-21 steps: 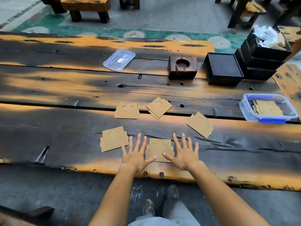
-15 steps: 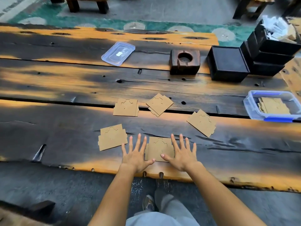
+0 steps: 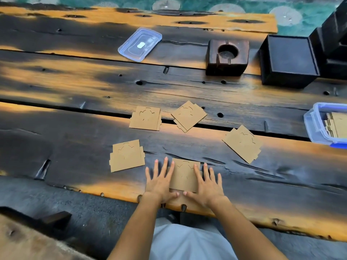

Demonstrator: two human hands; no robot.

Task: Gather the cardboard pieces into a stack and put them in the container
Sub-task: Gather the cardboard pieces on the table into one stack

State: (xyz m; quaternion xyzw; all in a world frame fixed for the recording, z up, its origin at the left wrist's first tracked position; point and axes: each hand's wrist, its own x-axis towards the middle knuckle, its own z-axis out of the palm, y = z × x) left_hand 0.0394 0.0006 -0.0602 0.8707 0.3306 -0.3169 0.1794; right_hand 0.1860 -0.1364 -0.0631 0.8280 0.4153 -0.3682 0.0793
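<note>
Near piece: a cardboard piece (image 3: 185, 175) lay flat by the near edge of the worktop (image 3: 75, 147), squarely between the two hands, its sides running straight away from the person
Left hand: the left hand (image 3: 159, 182) was spread flat, fingers straight, against the piece's left side, gripping nothing
Right hand: the right hand (image 3: 208, 184) was flat and splayed on the piece's right side, the two thumbs almost meeting at its near edge
Likely next: the left-side piece (image 3: 127, 158) sat just beyond and to the left, so the left hand looked nearer
Container: the container (image 3: 317, 126) stood well apart to the right, on the right hand's side
</note>
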